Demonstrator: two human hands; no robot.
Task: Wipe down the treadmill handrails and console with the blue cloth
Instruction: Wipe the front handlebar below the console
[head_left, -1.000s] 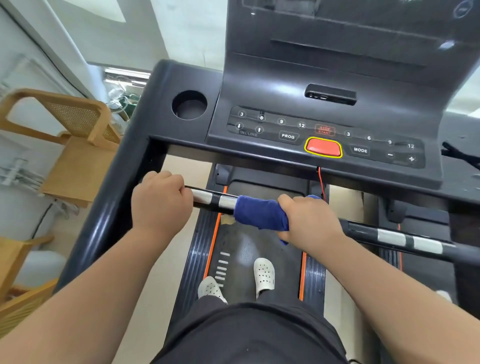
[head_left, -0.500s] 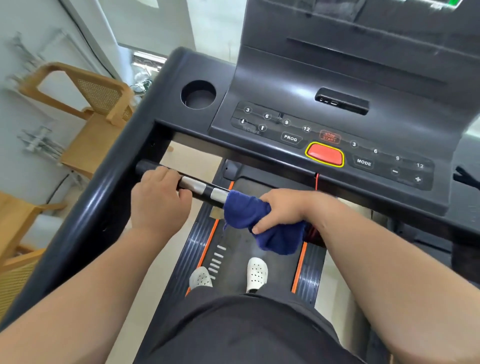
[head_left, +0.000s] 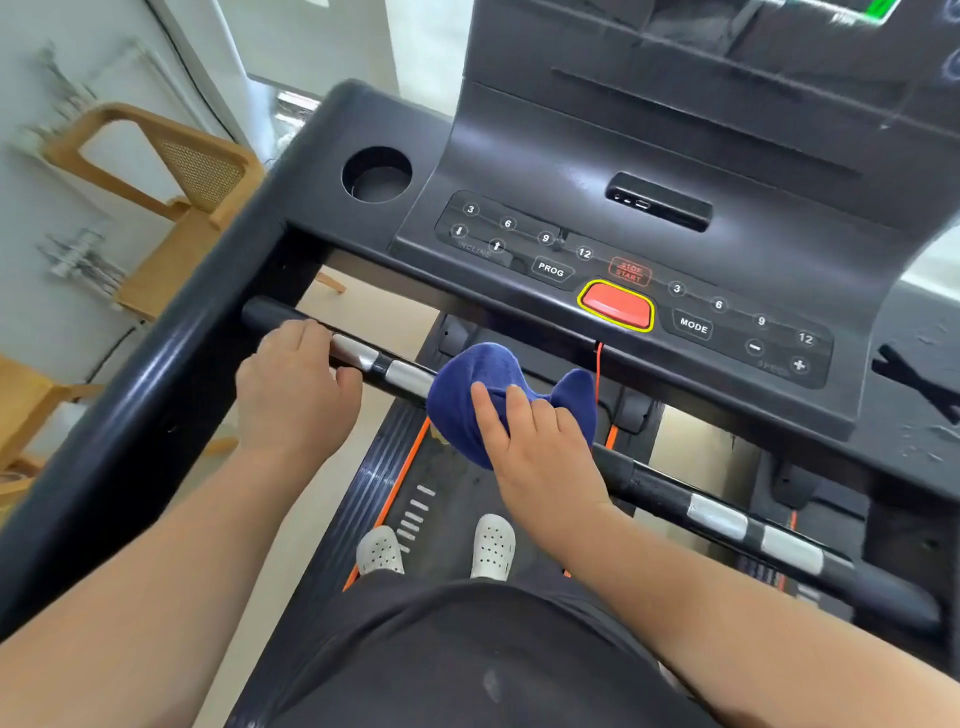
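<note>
The blue cloth (head_left: 488, 384) is bunched over the middle of the black front handrail (head_left: 670, 493), which has silver sensor patches. My right hand (head_left: 540, 452) lies on the cloth with fingers spread over it, pressing it against the bar. My left hand (head_left: 293, 384) is closed around the left end of the same handrail, beside a silver patch (head_left: 405, 375). Above the bar sits the dark console (head_left: 623, 218) with its button strip and a red stop button (head_left: 616, 305). The thick black left side rail (head_left: 156, 384) runs down to the lower left.
A round cup holder (head_left: 376, 174) is set in the console's left corner. A red safety cord (head_left: 598, 371) hangs below the stop button. Wooden chairs (head_left: 171, 208) stand left of the treadmill. My feet in white shoes (head_left: 491, 545) stand on the belt.
My right hand went from gripping the cloth around the bar to lifting it loose, and now presses it on top of the bar. The view has tilted; the left hand stays on the rail.
</note>
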